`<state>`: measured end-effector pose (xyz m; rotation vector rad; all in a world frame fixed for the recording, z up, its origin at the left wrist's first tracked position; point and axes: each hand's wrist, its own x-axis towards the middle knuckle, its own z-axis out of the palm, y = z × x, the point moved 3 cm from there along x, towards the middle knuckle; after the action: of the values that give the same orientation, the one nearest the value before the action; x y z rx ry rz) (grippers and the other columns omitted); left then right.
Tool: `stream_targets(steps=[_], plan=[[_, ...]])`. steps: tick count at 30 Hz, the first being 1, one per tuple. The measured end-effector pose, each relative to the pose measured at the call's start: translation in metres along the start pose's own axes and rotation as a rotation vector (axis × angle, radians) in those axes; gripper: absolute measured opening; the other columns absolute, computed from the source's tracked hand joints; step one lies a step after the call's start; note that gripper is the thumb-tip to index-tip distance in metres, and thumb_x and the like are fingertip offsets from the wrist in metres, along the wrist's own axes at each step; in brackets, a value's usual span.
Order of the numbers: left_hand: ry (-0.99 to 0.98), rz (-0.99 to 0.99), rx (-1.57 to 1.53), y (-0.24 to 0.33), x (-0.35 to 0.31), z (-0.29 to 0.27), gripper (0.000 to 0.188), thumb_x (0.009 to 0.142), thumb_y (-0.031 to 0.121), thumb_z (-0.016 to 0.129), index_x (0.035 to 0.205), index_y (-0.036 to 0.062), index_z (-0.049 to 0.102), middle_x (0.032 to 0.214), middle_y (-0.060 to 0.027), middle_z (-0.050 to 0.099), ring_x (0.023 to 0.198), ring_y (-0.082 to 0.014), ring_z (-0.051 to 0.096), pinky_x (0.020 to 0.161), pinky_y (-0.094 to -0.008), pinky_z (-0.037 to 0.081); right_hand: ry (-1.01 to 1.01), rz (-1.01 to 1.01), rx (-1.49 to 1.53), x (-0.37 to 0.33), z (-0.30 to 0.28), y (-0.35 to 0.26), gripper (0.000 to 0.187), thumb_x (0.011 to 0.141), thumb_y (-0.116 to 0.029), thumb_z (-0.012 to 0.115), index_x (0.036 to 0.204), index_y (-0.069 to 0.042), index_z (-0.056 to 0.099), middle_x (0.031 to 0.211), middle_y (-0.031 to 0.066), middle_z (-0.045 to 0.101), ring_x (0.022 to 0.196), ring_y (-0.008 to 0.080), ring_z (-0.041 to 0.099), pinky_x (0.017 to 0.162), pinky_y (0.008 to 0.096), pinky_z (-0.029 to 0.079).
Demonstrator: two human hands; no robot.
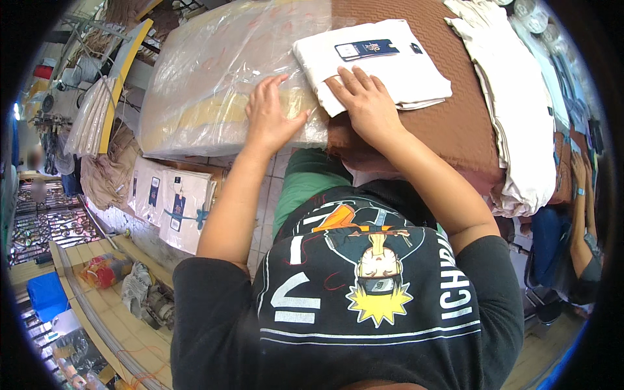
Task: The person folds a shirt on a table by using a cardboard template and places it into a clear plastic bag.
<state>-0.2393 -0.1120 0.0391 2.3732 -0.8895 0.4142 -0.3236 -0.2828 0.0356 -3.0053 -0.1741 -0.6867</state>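
Note:
A folded cream garment (409, 75) with a dark blue paper tag (383, 48) lies at the far middle of the worktable, across the seam between clear plastic sheeting (214, 84) and brown textured cloth (455, 140). My right hand (369, 104) rests on the garment's near left part, fingers stretched out and slightly bent over the fabric. To its left, my left hand (274, 117) hovers over or lightly touches the plastic, which of the two I cannot tell. Its fingers are spread and it holds nothing.
Cream garments (513, 117) hang over the table's right side. Below left, tagged folded garments (179, 195) stand in a stack tied with a blue strip. A yellow-edged board (117, 97) is farther left. At the far right, another person's arm (580, 208) shows.

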Motion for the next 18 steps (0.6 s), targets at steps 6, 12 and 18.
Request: stream_targets(steps=[6, 12, 18], plan=[[0.206, -0.185, -0.011, -0.011, 0.011, 0.027, 0.034, 0.075, 0.018, 0.069, 0.107, 0.0097, 0.058, 0.105, -0.0082, 0.059, 0.106, -0.0274, 0.053, 0.092, -0.0411, 0.039, 0.009, -0.003, -0.010, 0.009, 0.003, -0.005, 0.052, 0.077, -0.006, 0.049, 0.128, -0.013, 0.048, 0.133, 0.0135, 0.047, 0.122, 0.0338, 0.044, 0.098, 0.0468, 0.037], [0.231, -0.266, -0.320, -0.017, 0.019, 0.019, 0.010, 0.081, 0.014, 0.064, 0.086, 0.0063, 0.067, 0.083, -0.0099, 0.066, 0.081, -0.0250, 0.062, 0.077, -0.0366, 0.046, 0.007, 0.089, -0.041, 0.055, 0.018, -0.018, 0.046, 0.077, -0.008, 0.050, 0.123, -0.009, 0.050, 0.124, 0.0156, 0.052, 0.114, 0.0332, 0.050, 0.089, 0.0449, 0.042], [0.301, -0.192, -0.337, -0.018, 0.023, 0.013, 0.012, 0.081, 0.012, 0.064, 0.088, 0.0036, 0.068, 0.083, -0.0134, 0.066, 0.071, -0.0271, 0.064, 0.064, -0.0348, 0.049, -0.011, 0.180, -0.168, 0.085, 0.048, -0.022, 0.043, 0.080, -0.015, 0.051, 0.122, -0.005, 0.051, 0.120, 0.0184, 0.051, 0.111, 0.0356, 0.050, 0.086, 0.0481, 0.042]])
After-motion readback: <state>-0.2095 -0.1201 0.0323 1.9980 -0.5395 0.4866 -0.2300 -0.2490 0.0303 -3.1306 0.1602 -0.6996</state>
